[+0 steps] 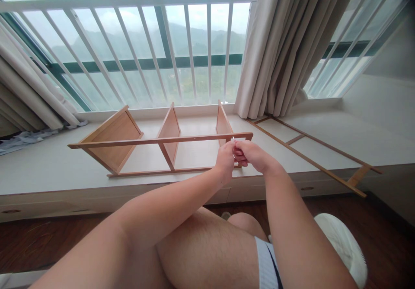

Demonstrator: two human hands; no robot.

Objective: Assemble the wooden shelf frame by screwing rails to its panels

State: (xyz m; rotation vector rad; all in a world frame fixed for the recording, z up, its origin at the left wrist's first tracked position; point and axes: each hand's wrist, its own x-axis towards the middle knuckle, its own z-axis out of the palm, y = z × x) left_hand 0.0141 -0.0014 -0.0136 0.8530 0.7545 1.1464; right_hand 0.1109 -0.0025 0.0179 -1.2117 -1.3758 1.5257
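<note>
Along the window ledge lies the shelf frame; my left hand and right hand pinch closed on a small fastener at its near rail's right end, probably seating it, which needs straight alignment.

Window: hazy daylight is pouring in from the far side, washing the sky nearly white.
Ledge: it is glowing pale, carrying only faint, soft shadows.
Floor: it is lying dim near me.
Hands: my left hand and right hand are showing sharp, their near sides shaded.
Edges: the railing is bowing, and the far right corner is stretching.
</note>
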